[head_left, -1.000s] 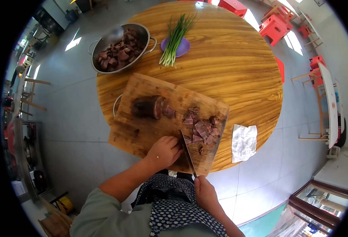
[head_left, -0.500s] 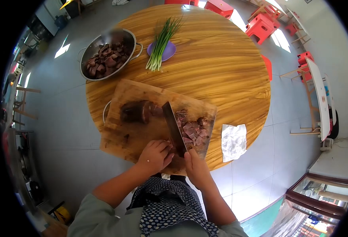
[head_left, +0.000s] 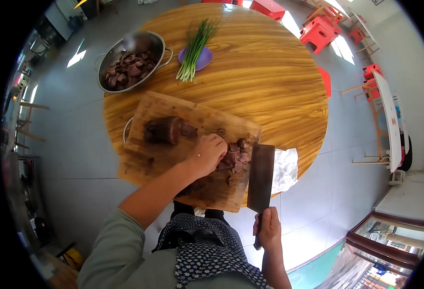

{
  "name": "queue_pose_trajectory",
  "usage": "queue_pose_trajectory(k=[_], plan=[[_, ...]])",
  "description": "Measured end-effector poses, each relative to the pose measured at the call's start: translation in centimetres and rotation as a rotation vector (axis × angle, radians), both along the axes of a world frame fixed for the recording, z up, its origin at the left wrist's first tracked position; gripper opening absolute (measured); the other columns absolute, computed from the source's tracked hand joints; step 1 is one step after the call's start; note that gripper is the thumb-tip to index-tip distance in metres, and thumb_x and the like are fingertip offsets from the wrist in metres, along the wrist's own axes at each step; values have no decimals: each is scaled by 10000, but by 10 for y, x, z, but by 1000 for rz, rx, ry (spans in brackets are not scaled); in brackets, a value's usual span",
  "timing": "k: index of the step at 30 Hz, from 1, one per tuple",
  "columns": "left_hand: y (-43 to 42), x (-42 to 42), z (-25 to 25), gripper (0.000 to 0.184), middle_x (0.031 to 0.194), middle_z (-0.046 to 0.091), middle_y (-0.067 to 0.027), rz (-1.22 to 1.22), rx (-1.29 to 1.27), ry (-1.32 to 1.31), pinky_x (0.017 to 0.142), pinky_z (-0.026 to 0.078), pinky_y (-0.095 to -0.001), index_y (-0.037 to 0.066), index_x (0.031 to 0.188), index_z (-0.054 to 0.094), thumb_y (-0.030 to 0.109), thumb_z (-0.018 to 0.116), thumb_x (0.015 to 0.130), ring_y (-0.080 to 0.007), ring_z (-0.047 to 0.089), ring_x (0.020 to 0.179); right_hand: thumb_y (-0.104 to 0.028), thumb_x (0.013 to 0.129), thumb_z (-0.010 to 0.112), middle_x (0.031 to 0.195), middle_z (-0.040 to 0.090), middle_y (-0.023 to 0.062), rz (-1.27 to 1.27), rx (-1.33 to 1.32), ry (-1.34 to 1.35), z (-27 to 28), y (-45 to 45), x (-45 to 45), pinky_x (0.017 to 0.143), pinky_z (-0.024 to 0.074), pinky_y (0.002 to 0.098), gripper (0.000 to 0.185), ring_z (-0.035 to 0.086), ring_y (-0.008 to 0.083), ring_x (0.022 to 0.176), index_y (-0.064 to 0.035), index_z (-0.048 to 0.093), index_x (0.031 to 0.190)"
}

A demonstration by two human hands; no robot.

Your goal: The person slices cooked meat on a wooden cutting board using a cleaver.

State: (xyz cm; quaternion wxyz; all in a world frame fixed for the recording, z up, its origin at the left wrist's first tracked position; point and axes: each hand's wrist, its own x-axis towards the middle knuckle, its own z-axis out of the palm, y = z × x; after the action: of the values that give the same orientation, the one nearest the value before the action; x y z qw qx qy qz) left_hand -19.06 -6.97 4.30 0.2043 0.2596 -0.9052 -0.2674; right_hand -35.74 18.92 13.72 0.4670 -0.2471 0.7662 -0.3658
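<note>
My right hand (head_left: pixel 269 226) grips the dark handle of a cleaver (head_left: pixel 261 176), its broad blade held flat-on past the right edge of the wooden cutting board (head_left: pixel 200 111). With fingers curled downward, my left hand (head_left: pixel 208 155) is closed at the left side of the cut meat pieces (head_left: pixel 237 159), partly covering them. A large chunk of dark brown meat (head_left: pixel 163 130) lies on the board's upper left, beyond my left hand. Dark meat also shows under my left forearm, mostly hidden.
A steel two-handled basin (head_left: pixel 160 47) full of meat chunks stands at the round wooden table's (head_left: pixel 265 72) far left. Green onions (head_left: pixel 195 50) lie across a purple plate (head_left: pixel 205 59). White paper (head_left: pixel 285 171) sits at the right edge. Red stools (head_left: pixel 318 33) stand beyond.
My right hand has swung the cleaver from the board's middle to the right, off its edge. My left hand has moved up and right, onto the cut pieces.
</note>
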Motion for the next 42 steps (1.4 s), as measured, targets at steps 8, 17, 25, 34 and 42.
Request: queue_pose_trajectory(k=[8, 17, 25, 34, 42], plan=[[5, 9, -4, 297, 971, 636, -110, 69, 8, 42, 828, 469, -465, 71, 1055, 642, 29, 772, 792, -367, 606, 946, -292, 1101, 478, 644, 571, 62, 175, 159, -10, 22, 27, -5, 504, 449, 318, 321, 549, 132, 529, -16, 537, 948], [11, 90, 75, 191, 1025, 661, -105, 398, 512, 156, 828, 527, -316, -7, 1093, 603, 71, 701, 948, -202, 654, 928, -236, 1050, 561, 807, 642, 225, 759, 55, 194, -1, -27, -14, 685, 498, 436, 223, 617, 425, 756, -20, 592, 1009], [36, 85, 35, 237, 1045, 695, -76, 434, 811, 237, 838, 530, -320, 20, 1151, 613, 74, 709, 941, -174, 679, 951, -252, 1095, 499, 690, 565, 71, 477, -169, 146, -29, -101, -9, 565, 448, 347, 264, 568, 163, 606, -21, 559, 984], [54, 75, 21, 324, 1077, 674, -110, 359, -105, 27, 819, 488, -438, 42, 1132, 668, 68, 734, 816, -354, 626, 1001, -260, 1073, 528, 779, 614, 214, 511, -131, 339, -10, -52, 26, 657, 488, 448, 257, 619, 391, 730, -21, 566, 984], [61, 76, 21, 271, 1151, 659, -148, 249, -90, 57, 884, 498, -445, -20, 1096, 691, 136, 708, 874, -343, 623, 1026, -228, 1052, 546, 881, 639, 250, 641, -101, 359, -13, -58, 29, 697, 490, 492, 210, 622, 474, 845, -31, 569, 984]])
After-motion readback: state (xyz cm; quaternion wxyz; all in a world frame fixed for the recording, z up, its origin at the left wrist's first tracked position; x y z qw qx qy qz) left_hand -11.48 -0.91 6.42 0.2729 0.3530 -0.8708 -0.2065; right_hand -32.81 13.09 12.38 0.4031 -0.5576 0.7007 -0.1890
